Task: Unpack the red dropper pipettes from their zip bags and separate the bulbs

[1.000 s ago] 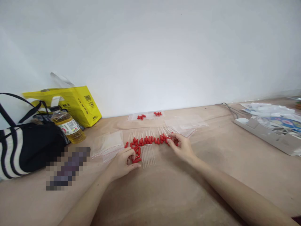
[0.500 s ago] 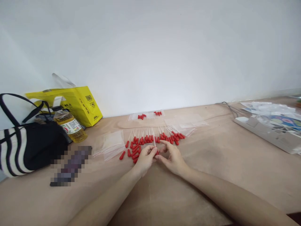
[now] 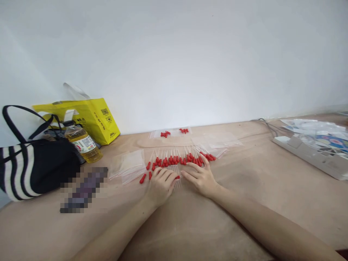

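Note:
My left hand is closed, fingers curled down, with a small red rubber bulb at its fingertips. Facing it, my right hand has its fingers apart and lowered toward the table, the index fingertip close to that bulb. Thin clear tubes lie between and beyond the hands. Past them is a row of droppers with red bulbs toward me and slim clear stems pointing to the wall. A loose red bulb rests left of my left hand, which hides others.
Clear zip bags lie left of the droppers, and more bags lie to the right. Small red pieces sit near the wall. An oil bottle, yellow bag and striped bag stand left; a white box is right.
The upright dropper stem between my hands no longer shows. My hands have moved apart and lower, the left turning palm down over the bulbs and the right spreading its fingers.

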`<action>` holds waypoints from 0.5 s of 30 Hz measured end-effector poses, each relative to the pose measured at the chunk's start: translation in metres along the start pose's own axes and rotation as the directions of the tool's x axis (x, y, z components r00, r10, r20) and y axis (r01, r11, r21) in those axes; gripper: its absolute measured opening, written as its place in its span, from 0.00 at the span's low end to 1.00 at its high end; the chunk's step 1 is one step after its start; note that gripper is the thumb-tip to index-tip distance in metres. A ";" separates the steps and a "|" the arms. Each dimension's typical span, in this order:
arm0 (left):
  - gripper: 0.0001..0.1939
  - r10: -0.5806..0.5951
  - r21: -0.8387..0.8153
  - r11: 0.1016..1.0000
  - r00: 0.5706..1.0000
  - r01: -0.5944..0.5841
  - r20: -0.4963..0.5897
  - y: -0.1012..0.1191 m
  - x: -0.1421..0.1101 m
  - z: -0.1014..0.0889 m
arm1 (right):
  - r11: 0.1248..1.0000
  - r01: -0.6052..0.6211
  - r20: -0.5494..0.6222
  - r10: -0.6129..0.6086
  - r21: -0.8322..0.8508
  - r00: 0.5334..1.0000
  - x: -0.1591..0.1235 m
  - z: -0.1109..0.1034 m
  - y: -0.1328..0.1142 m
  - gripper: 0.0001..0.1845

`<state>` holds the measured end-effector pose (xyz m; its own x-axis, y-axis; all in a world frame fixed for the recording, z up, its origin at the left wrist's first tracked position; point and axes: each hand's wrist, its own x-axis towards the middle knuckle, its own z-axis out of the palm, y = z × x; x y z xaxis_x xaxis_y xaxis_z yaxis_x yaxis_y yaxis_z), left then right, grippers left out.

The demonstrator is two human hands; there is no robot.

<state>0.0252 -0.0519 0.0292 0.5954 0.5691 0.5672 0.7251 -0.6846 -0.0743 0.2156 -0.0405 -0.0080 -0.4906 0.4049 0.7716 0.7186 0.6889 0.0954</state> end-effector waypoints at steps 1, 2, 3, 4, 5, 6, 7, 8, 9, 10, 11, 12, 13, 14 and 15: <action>0.09 -0.002 0.004 1.000 1.000 0.002 -0.016 0.000 0.000 0.001 | 1.000 -0.006 0.001 0.006 0.007 1.000 -0.002 0.002 0.000 0.12; 0.09 -0.004 0.006 1.000 0.999 0.005 -0.033 0.000 0.000 0.002 | 1.000 -0.010 -0.002 0.010 0.012 1.000 -0.003 0.003 0.000 0.12; 0.09 -0.004 0.007 1.000 0.999 0.005 -0.050 -0.001 0.000 0.003 | 1.000 -0.010 -0.010 0.011 0.015 1.000 -0.004 0.004 0.000 0.11; 0.09 -0.003 0.004 1.000 0.998 0.003 -0.063 -0.001 -0.001 0.004 | 1.000 -0.006 -0.019 0.007 0.016 1.000 -0.004 0.005 0.000 0.11; 0.09 0.000 0.000 1.000 0.997 0.000 -0.074 -0.002 -0.001 0.006 | 1.000 0.002 -0.029 -0.001 0.016 1.000 -0.004 0.005 0.000 0.11; 0.09 0.001 -0.005 1.000 0.997 -0.001 -0.077 -0.002 -0.001 0.007 | 1.000 0.013 -0.036 -0.013 0.015 0.999 -0.004 0.005 0.000 0.10; 0.09 0.001 -0.008 1.000 0.997 -0.001 -0.076 -0.002 -0.002 0.007 | 1.000 0.026 -0.041 -0.025 0.013 0.999 -0.003 0.004 0.000 0.10; 0.09 -0.001 -0.009 1.000 0.997 0.001 -0.075 -0.002 -0.003 0.008 | 0.999 0.035 -0.042 -0.034 0.010 0.999 -0.003 0.004 0.000 0.10; 0.09 -0.002 -0.007 1.000 0.997 0.001 -0.073 -0.002 -0.003 0.008 | 0.999 0.041 -0.039 -0.041 0.008 0.998 -0.002 0.003 0.000 0.10; 0.09 0.001 -0.003 1.000 0.997 -0.001 -0.073 -0.002 -0.004 0.008 | 0.999 0.045 -0.033 -0.045 0.006 0.998 -0.002 0.002 -0.001 0.09; 0.09 0.005 0.003 1.000 0.997 -0.005 -0.074 -0.002 -0.004 0.007 | 0.999 0.046 -0.025 -0.046 0.005 0.999 -0.001 0.001 -0.001 0.09; 0.09 0.010 0.010 1.000 0.997 -0.010 -0.074 -0.003 -0.005 0.006 | 0.999 0.045 -0.015 -0.045 0.005 0.999 -0.001 0.001 -0.001 0.09; 0.09 0.018 0.019 1.000 0.997 -0.016 -0.072 -0.003 -0.005 0.005 | 0.999 0.043 -0.006 -0.042 0.005 0.999 -0.001 0.000 -0.002 0.09; 0.09 0.024 0.030 0.999 0.998 -0.022 -0.065 -0.004 -0.005 0.005 | 0.999 0.039 0.000 -0.039 0.006 0.999 -0.001 0.000 -0.002 0.09; 0.09 0.029 0.042 0.999 0.998 -0.027 -0.055 -0.005 -0.005 0.004 | 0.999 0.034 0.006 -0.034 0.008 0.999 -0.001 -0.001 -0.002 0.08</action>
<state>0.0204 -0.0496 0.0239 0.5966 0.5229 0.6089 0.7228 -0.6798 -0.1244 0.2146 -0.0428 -0.0082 -0.5179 0.3848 0.7640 0.6976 0.7069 0.1168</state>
